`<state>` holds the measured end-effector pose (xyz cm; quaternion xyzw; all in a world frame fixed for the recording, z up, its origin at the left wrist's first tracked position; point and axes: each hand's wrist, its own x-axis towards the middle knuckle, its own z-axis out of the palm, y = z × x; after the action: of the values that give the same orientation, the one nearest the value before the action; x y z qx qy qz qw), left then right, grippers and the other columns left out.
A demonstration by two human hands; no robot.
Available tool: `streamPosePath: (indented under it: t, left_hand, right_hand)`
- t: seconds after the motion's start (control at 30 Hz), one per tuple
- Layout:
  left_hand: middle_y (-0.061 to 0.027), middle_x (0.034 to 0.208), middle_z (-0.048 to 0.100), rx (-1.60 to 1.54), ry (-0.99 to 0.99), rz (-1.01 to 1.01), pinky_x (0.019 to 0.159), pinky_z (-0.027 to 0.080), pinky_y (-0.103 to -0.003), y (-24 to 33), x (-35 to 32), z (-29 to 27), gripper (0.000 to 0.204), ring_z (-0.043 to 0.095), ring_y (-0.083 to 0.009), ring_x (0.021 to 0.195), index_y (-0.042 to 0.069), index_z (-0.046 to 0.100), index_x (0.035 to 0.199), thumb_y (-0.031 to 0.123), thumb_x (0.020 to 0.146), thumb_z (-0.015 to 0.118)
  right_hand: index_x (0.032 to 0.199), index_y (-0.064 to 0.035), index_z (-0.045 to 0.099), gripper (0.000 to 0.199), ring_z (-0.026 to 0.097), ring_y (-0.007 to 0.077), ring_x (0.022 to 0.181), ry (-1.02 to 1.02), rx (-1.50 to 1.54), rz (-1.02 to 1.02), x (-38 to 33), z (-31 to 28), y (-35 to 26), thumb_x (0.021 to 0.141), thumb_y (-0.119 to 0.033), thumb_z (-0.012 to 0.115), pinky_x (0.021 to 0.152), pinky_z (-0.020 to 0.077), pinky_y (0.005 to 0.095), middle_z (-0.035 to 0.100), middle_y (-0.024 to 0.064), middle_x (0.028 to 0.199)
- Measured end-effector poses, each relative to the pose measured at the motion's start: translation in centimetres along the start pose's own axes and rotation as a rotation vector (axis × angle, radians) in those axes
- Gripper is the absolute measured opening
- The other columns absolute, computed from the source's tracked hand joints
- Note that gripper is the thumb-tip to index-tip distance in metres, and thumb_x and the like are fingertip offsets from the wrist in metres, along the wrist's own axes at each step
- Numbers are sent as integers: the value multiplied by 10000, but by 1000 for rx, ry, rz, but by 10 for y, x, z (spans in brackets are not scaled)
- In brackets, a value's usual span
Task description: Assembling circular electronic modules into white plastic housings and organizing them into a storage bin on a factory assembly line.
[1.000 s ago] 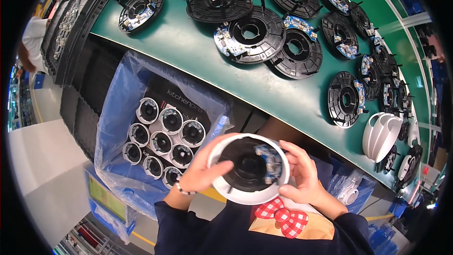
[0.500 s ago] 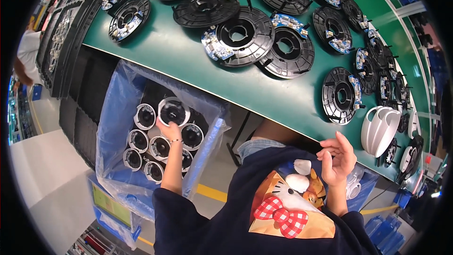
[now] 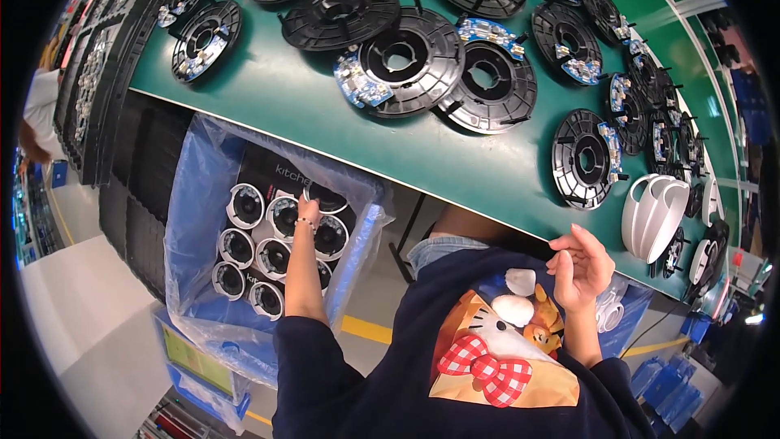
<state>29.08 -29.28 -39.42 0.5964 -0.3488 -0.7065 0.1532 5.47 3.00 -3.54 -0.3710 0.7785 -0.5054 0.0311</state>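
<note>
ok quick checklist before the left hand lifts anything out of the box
1. Left hand down in the box, at the round parts: ok.
2. Grip closed on a part: cannot tell, fingers too small.
3. Blue liner spread open, off the parts: ok.
4. Right hand empty, held near the chest: ok.
5. Bare green table at the near edge: ok.

Black round discs (image 3: 404, 61) on the green surface (image 3: 284, 97): at least twelve are showing, more crowding the far right rim, too small to count.
White-rimmed round parts (image 3: 245, 205) in the blue-lined box (image 3: 195, 195), near left: about eight are showing.
White cup-shaped pieces (image 3: 654, 215), right: one stack is sitting there.
Hands: two are showing, left (image 3: 307, 210) and right (image 3: 581, 267).
</note>
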Motion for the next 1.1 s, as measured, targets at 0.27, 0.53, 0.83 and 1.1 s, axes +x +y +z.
streamPosePath:
  t: [0.27, 0.53, 0.83, 1.1]
  left_hand:
    - [-140, 964, 541, 404, 20, -80, 675, 502, -424, -29, 31, -29, 372, 568, -306, 829, 50, 437, 1099, 24, 729, 417]
    - [-216, 930, 542, 789, 263, 142, 681, 442, -427, -92, 149, -125, 394, 546, -334, 821, -51, 441, 1061, 164, 735, 486]
    - [-219, 1036, 540, 1462, 372, 151, 770, 459, -454, -5, 50, 3, 432, 535, -358, 961, -34, 406, 1158, 201, 803, 479]
    - [-194, 969, 562, 1162, 535, 544, 748, 454, -426, 39, 24, 63, 338, 551, -319, 890, -16, 475, 1048, 167, 766, 511]
  right_hand:
    - [965, 12, 578, 305, 532, 62, 454, -36, -66, -51, 7, 0, 2, 662, 53, 584, 410, 423, 176, 600, 56, 690]
    - [995, 7, 567, 323, 521, 61, 439, -85, 66, -100, 4, -8, -10, 674, 40, 579, 409, 413, 181, 583, 28, 678]
    - [909, 44, 593, 236, 544, 183, 492, 67, 127, -341, 2, -49, -22, 674, 61, 578, 439, 415, 264, 581, 92, 667]
    - [788, 9, 601, 157, 567, 142, 534, 785, -644, -210, 17, -226, 14, 643, 50, 560, 506, 452, 230, 589, 85, 636]
